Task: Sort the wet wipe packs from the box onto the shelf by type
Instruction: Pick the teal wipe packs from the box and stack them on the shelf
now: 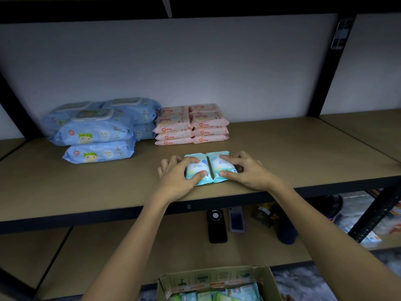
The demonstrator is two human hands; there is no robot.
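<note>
Two small teal wipe packs lie side by side near the front edge of the brown shelf (86, 187). My left hand (175, 177) grips the left teal pack (196, 168), thumb on its near end and fingers on top. My right hand (245, 170) grips the right teal pack (219, 165) the same way. Behind them sit two stacks of pink packs (191, 124). Big blue packs (97, 129) are piled at the back left. The cardboard box (217, 283) below holds several more teal and green packs.
A lower shelf carries a black phone (217, 227), a second phone (236, 219), a jar (263, 213) and a dark object (286, 231). Black uprights stand at the far left and at the right (325, 83). The shelf's right half is bare board.
</note>
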